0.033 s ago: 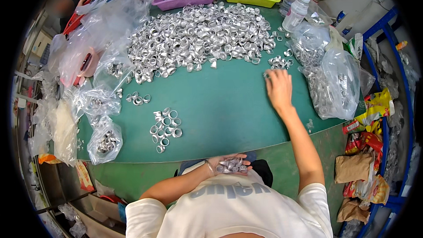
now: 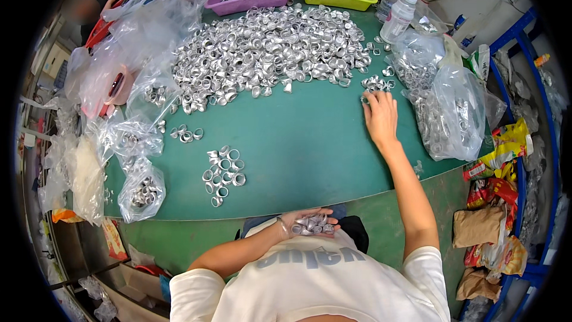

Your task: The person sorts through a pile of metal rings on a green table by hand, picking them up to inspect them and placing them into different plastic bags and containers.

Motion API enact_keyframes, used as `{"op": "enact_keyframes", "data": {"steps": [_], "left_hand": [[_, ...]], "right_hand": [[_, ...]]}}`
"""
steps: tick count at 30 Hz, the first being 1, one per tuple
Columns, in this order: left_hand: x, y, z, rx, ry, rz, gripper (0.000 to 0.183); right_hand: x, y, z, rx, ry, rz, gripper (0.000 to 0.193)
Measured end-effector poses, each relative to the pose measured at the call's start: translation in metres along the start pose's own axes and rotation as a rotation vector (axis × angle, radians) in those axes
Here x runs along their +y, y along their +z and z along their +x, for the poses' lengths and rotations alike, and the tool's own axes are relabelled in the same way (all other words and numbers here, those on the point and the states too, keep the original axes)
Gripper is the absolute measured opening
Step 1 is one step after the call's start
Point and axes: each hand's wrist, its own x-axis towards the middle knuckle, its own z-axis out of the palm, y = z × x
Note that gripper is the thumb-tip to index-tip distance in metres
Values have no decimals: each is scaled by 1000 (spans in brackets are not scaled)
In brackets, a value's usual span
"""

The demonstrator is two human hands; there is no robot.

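Observation:
Silvery metal rings [image 2: 268,48] lie in a wide heap across the far half of the green table [image 2: 286,143]. At the table's near edge, my left hand [image 2: 291,218] is palm up, with several rings [image 2: 314,225] cupped in it. My right hand [image 2: 382,120] reaches to the right of the heap, fingers bent down beside a small cluster of rings [image 2: 378,83]. One ring [image 2: 364,99] shows at its thumb and fingertips, which seem closed on it. A separate group of rings [image 2: 224,173] lies on the near left, and a smaller group [image 2: 187,133] sits farther back.
A purple basket [image 2: 217,7] of rings and a yellow-green basket [image 2: 339,3] stand behind the heap. Clear plastic bags of rings [image 2: 459,113] line the right side near a white bottle [image 2: 399,18]. More bags [image 2: 143,191] cover the left edge. A blue rack [image 2: 539,71] stands at right.
My right hand has shifted slightly to the right, and the ring at its fingertips has moved with it. My left hand and the heap look the same.

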Motion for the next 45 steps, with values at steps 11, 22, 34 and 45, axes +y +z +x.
{"op": "enact_keyframes", "data": {"steps": [11, 22, 34, 45], "left_hand": [[-18, 50, -27, 129, 245, 134, 31], [-11, 165, 24, 232, 515, 99, 28], [18, 328, 279, 64, 508, 583, 35], [33, 331, 290, 22, 661, 1236, 31]], "right_hand": [[-44, -55, -69, -252, 88, 545, 24], [-34, -116, -104, 240, 350, 397, 34], [71, -154, -87, 327, 360, -241, 10], [69, -179, -73, 263, 259, -232, 20]]}}
